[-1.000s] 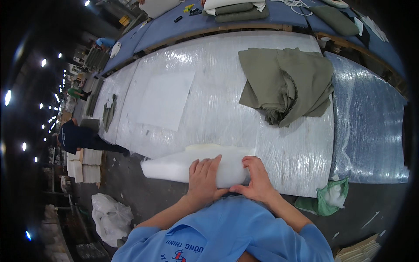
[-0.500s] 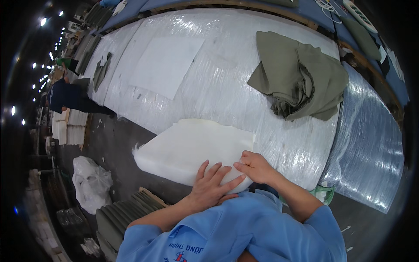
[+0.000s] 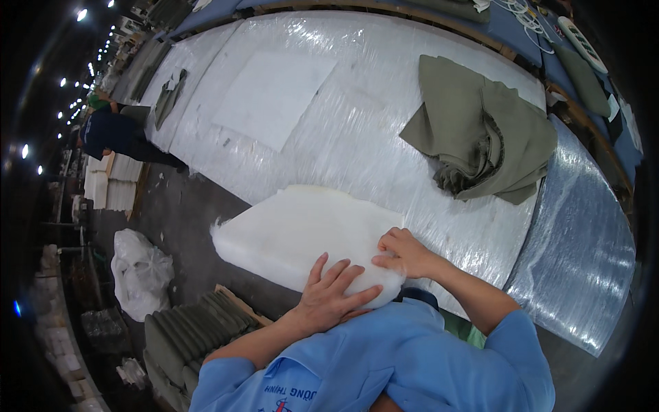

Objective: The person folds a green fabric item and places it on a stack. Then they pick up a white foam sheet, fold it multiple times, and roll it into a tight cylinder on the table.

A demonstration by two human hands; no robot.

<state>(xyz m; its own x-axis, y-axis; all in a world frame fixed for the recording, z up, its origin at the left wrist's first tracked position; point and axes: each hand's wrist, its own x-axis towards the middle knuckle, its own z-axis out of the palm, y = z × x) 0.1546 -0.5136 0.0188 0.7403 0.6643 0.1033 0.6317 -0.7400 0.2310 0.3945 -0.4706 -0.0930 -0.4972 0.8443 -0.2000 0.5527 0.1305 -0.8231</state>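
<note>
A white foam cushion pad [image 3: 312, 226] wrapped in fluffy wadding rests on the near edge of the plastic-covered table, its near side against my body. My left hand [image 3: 331, 290] lies on its near end with fingers spread, pressing the soft wadding. At the pad's right corner, my right hand [image 3: 406, 253] is closed, thumb and bent fingers pinching the wadding edge. The wadding bulges out rounded between the two hands. Farther back lies a heap of olive-green fabric covers [image 3: 487, 130], crumpled and partly folded. A flat white sheet [image 3: 274, 96] is spread on the table at left.
Clear plastic film covers the table [image 3: 357, 151]. A stack of olive-green folded pieces [image 3: 199, 329] stands by my left arm, with a white plastic bag [image 3: 141, 275] on the floor beyond. Another person [image 3: 117, 134] bends at the table's far left. A power strip [image 3: 582, 44] lies far right.
My right hand has shifted slightly right along the pad's corner, and the wadding there bulges more. My left hand stays spread on the pad. The whole view has turned a little.
</note>
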